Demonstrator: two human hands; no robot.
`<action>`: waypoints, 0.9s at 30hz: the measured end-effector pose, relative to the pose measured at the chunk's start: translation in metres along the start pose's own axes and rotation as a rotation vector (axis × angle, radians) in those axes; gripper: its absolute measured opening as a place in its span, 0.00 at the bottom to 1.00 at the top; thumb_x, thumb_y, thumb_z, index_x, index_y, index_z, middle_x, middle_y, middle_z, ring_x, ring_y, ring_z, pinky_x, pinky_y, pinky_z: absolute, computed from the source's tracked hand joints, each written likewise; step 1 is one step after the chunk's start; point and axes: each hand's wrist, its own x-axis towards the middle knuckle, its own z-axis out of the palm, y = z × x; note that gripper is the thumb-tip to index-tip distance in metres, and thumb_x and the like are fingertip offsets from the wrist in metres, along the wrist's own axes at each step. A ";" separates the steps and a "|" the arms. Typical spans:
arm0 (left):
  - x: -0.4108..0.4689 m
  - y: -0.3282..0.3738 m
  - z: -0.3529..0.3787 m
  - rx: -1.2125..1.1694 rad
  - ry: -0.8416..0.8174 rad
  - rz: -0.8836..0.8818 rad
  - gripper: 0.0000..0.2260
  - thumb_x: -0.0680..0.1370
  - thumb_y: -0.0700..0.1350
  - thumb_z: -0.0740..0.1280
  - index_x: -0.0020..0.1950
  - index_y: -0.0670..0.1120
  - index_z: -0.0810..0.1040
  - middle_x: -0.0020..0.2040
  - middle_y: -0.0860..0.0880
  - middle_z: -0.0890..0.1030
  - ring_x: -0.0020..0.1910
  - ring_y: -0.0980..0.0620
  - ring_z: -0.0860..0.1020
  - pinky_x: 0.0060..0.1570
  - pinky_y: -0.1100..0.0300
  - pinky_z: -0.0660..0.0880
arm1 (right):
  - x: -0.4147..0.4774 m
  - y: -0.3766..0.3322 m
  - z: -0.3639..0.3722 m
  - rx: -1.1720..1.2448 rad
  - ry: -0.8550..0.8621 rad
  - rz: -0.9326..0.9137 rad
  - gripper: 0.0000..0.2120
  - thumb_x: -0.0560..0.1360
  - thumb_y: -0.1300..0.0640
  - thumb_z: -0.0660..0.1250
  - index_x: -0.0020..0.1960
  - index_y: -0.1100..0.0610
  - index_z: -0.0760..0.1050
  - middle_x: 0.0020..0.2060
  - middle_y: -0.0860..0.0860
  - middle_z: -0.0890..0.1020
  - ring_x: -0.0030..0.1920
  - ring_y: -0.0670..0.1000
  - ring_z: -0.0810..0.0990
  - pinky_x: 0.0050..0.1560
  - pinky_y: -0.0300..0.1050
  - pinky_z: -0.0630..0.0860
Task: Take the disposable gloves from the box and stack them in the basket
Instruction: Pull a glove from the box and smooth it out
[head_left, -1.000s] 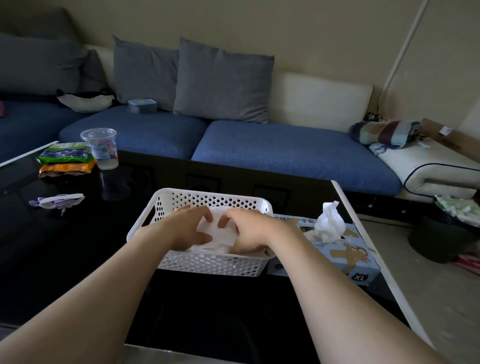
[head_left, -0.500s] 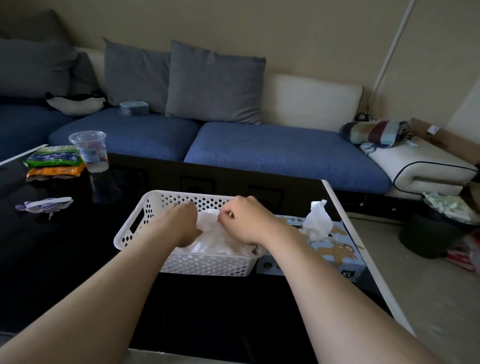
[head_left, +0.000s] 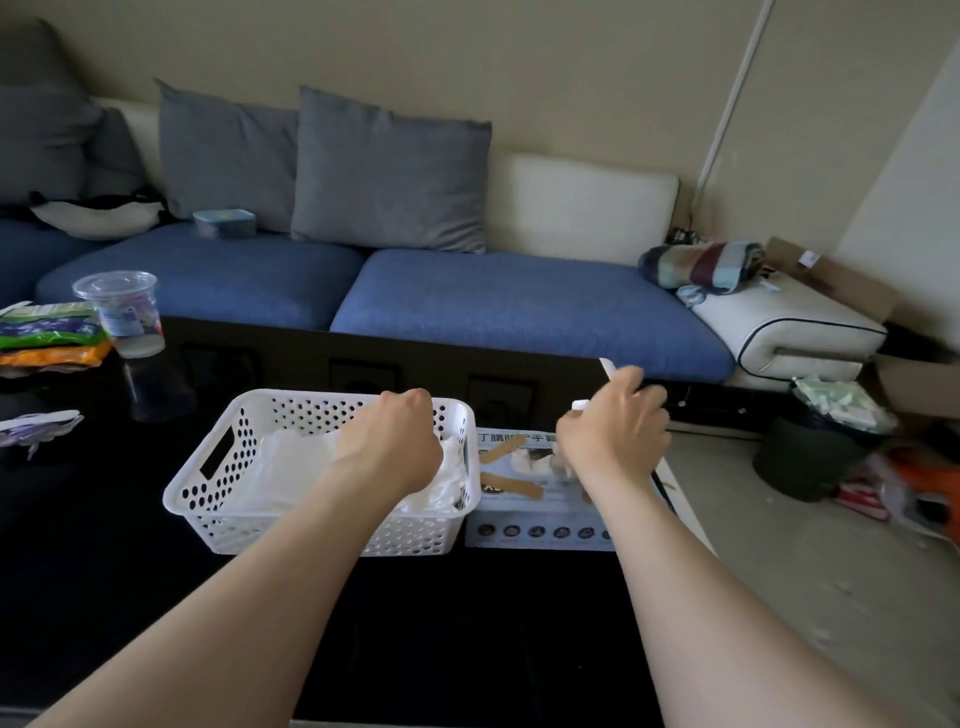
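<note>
The white perforated basket stands on the black table and holds a loose pile of white disposable gloves. My left hand hangs over the basket's right half, above the pile. Its fingers curl downward out of sight, so I cannot tell whether they hold anything. The pale blue glove box lies right beside the basket, touching it. My right hand is over the box's opening, with its fingers curled round a white glove of which only a small tip shows.
A plastic cup and snack packets sit at the table's far left, with a purple item nearer. The table's white right edge runs just past the box. A blue sofa lies behind. A dark bin stands on the floor to the right.
My right hand left the basket and moved right to the box, closing on the glove that stuck up there. My left hand stayed over the basket and curled up.
</note>
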 end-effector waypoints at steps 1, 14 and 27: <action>0.001 0.004 0.002 -0.007 -0.005 0.004 0.04 0.81 0.39 0.62 0.49 0.47 0.75 0.43 0.48 0.78 0.37 0.47 0.78 0.31 0.55 0.72 | 0.003 0.007 0.002 -0.034 -0.051 0.057 0.29 0.77 0.47 0.73 0.71 0.59 0.67 0.67 0.62 0.72 0.65 0.64 0.75 0.63 0.58 0.73; 0.007 0.042 0.023 -0.153 -0.007 0.239 0.08 0.80 0.58 0.68 0.51 0.57 0.84 0.50 0.57 0.83 0.57 0.48 0.77 0.53 0.51 0.77 | 0.014 0.020 0.011 0.424 0.085 -0.400 0.13 0.87 0.55 0.57 0.44 0.51 0.72 0.39 0.49 0.76 0.40 0.53 0.75 0.40 0.51 0.71; -0.005 0.048 -0.007 -0.700 -0.080 0.079 0.15 0.85 0.47 0.55 0.61 0.52 0.80 0.52 0.53 0.83 0.52 0.52 0.81 0.49 0.55 0.77 | -0.003 -0.013 -0.019 0.663 0.298 -0.401 0.14 0.89 0.53 0.56 0.51 0.56 0.77 0.31 0.46 0.77 0.32 0.45 0.74 0.30 0.43 0.65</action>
